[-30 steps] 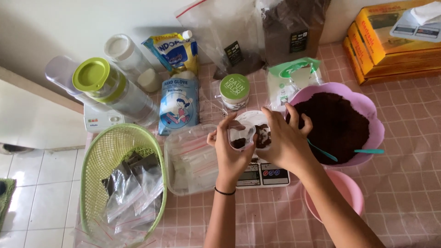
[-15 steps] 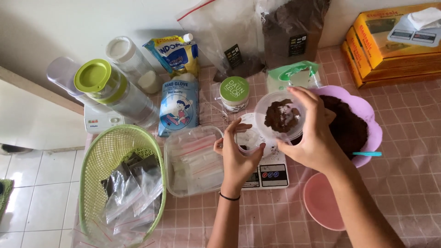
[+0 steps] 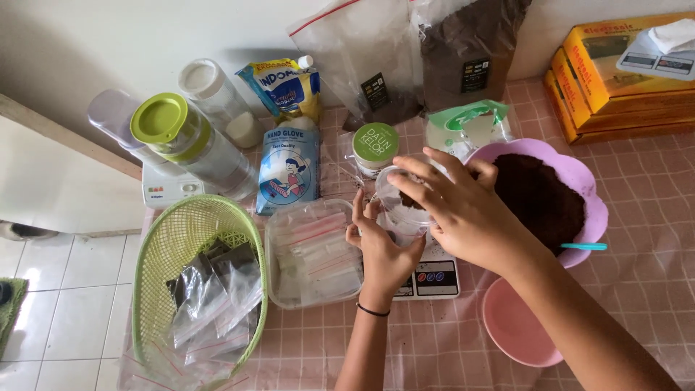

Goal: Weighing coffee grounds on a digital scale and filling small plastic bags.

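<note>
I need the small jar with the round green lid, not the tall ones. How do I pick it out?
Start at the purple bowl of dark powder on the pink checked table. Just left of it, behind the right hand, stands the small jar. Unlike the tall container far left, it is short, with a darker green lid.

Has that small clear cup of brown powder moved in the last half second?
Yes. The clear cup has come down and left, away from the purple bowl, and now sits over the scale between both hands.

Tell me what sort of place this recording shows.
Probably a home kitchen table used for packing powder: a pink checked tablecloth, a small digital scale, a purple bowl of dark powder and a green basket of filled bags.
</note>
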